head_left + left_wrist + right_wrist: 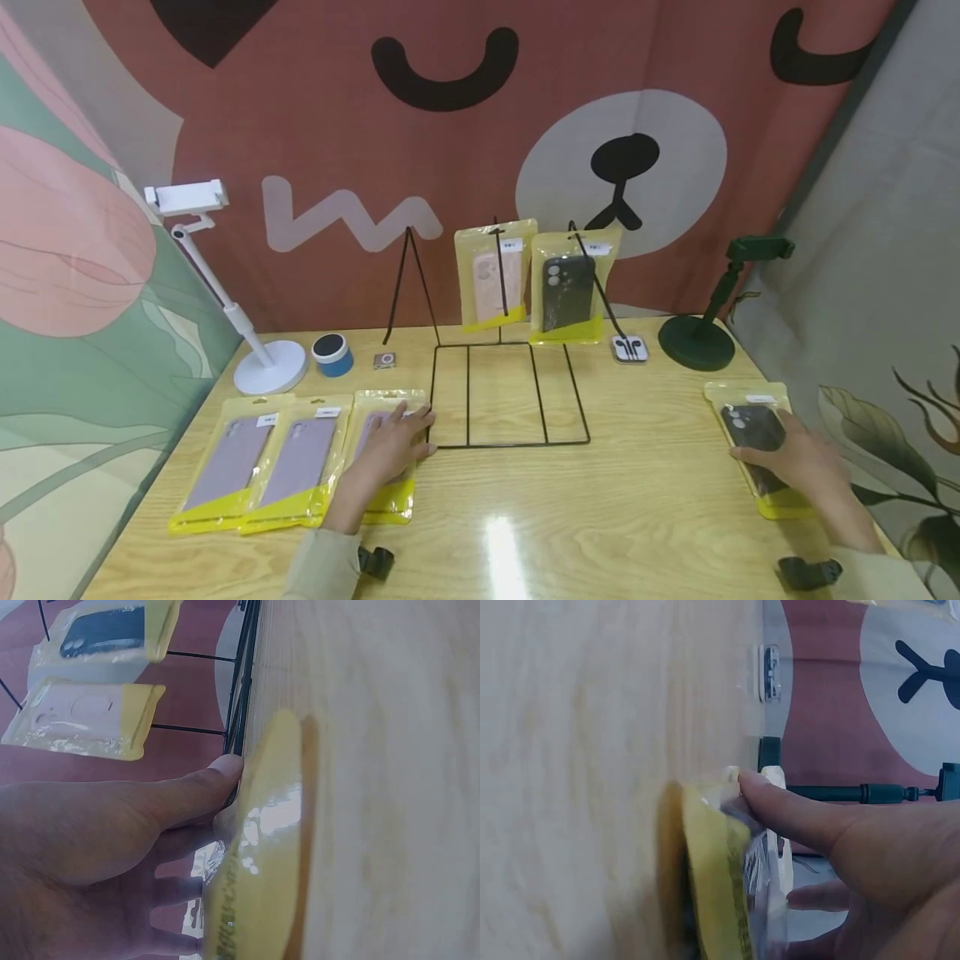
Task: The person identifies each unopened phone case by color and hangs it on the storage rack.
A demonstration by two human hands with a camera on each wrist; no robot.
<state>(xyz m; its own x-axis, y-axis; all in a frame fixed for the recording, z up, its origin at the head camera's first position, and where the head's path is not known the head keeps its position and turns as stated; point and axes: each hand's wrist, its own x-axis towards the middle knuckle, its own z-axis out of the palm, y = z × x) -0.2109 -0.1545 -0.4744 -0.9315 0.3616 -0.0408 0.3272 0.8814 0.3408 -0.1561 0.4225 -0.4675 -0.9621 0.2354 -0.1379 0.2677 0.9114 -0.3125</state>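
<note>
My left hand (390, 450) rests over a packaged purple phone case (392, 505), its fingers spread across the packet's upper part. In the left wrist view the thumb (214, 774) reaches the edge of a black wire display rack (510, 445). Two more packaged purple phone cases (232, 458) (298, 458) lie left of that hand. At the right, my right hand (806, 462) spans a packaged black phone case (750, 429), gripping it with the thumb at its left side and fingers across it. The clear packet buckles near the thumb in the right wrist view.
A packaged pink phone case (487, 283) and a packaged black one (567, 292) hang on the rack's prongs. Behind stand a white phone stand (270, 367), a blue jar (333, 357), a small player (385, 361), boxed earphones (629, 349) and a green stand (696, 343).
</note>
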